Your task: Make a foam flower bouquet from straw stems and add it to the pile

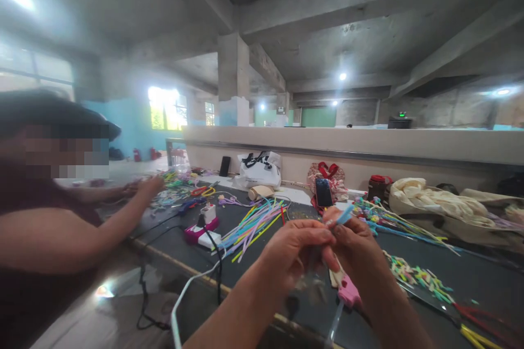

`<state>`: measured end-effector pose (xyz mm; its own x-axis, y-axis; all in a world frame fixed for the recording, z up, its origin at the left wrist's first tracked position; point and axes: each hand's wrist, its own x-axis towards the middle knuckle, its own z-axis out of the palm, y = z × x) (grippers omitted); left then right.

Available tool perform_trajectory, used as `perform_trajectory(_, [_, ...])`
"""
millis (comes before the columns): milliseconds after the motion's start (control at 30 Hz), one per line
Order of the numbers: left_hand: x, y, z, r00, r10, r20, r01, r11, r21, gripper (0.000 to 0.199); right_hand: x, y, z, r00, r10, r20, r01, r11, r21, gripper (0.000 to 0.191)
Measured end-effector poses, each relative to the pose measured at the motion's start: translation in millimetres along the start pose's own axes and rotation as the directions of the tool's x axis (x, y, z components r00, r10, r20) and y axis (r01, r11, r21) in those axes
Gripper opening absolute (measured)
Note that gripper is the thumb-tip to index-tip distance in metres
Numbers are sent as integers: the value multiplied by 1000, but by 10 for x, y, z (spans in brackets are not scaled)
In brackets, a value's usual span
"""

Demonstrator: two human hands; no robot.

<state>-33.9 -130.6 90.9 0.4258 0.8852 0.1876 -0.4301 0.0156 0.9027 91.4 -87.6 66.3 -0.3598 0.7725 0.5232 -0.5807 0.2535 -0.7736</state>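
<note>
In front of me, over the near edge of the table, my two hands meet at the fingertips. My right hand (356, 242) is closed around a short light-blue pipe cleaner piece (345, 215), whose end sticks out above the fingers. Pinched against the same spot, my left hand (292, 242) also grips the piece, though the fingers partly hide it. Just under the hands lies a pink tool (349, 290) with a clear stick (335, 324) coming out of it, resembling a hot glue gun. Left of them a bundle of pastel pipe cleaners (256, 226) lies spread on the dark tabletop.
A pile of short cut pieces (420, 278) lies at right, near scissors with red-and-yellow handles (470, 327). A power strip (204, 232) trails cables. A phone (323, 192) leans against a patterned bag (339, 174). A co-worker (49, 218) works at left.
</note>
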Motion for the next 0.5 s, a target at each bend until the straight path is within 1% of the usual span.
perform_trajectory(33, [-8, -6, -5, 998, -34, 44, 35, 998, -44, 11, -6, -16, 10, 999, 5, 40, -5, 1000, 15, 17])
perform_trajectory(67, [-21, -10, -10, 996, -51, 75, 55, 997, -53, 12, -16, -40, 21, 998, 8, 69, -9, 1000, 4, 17])
perform_trajectory(133, [-60, -5, -24, 995, -49, 92, 53, 998, -31, 13, -41, -108, 44, 994, 22, 108, -12, 996, -87, 15])
perform_trajectory(233, [-127, 24, -49, 999, -11, 45, 10, 999, 38, 15, -74, -224, 72, 987, 26, 157, 23, 952, -306, 12])
perform_trajectory(300, [-163, 42, -60, 1000, 21, 7, -22, 997, 70, 16, -90, -284, 79, 984, 0, 177, 79, 895, -438, 11])
perform_trajectory(367, [-188, 50, -65, 999, 43, 0, -43, 995, 92, 17, -105, -318, 68, 982, -13, 189, 112, 843, -526, 11])
perform_trajectory(433, [-201, 49, -67, 998, 68, -2, -68, 992, 103, 16, -118, -321, 36, 982, 14, 186, 100, 802, -589, 12])
perform_trajectory(500, [-205, 41, -75, 996, 84, -10, -83, 993, 80, 15, -123, -294, -4, 986, 48, 162, 68, 765, -641, 11])
